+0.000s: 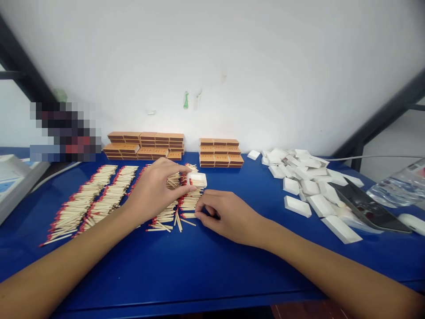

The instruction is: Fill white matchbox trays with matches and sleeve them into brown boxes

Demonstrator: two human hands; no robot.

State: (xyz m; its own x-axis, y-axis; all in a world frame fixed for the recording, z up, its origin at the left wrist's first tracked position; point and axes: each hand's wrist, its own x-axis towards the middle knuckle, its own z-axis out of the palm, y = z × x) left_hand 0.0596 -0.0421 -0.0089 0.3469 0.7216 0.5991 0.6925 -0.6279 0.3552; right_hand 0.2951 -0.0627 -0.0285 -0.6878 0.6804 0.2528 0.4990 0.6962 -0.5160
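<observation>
My left hand (pixel 156 188) holds a small white matchbox tray (pixel 197 179) between thumb and fingers, just above the matches. My right hand (pixel 226 215) rests on the blue table (pixel 199 266) with its fingers pinched at the near end of a row of red-tipped matches (pixel 186 206). Long rows of matches (pixel 96 197) spread out to the left of both hands.
Stacks of orange matchbox sleeves (pixel 146 145) and a second stack of sleeves (pixel 219 152) stand against the white wall. A heap of white empty trays (pixel 305 177) lies at the right, beside a dark phone (pixel 368 206), a plastic bag (pixel 398 186) and a white mouse (pixel 413 223). A grey device (pixel 15 181) sits at far left.
</observation>
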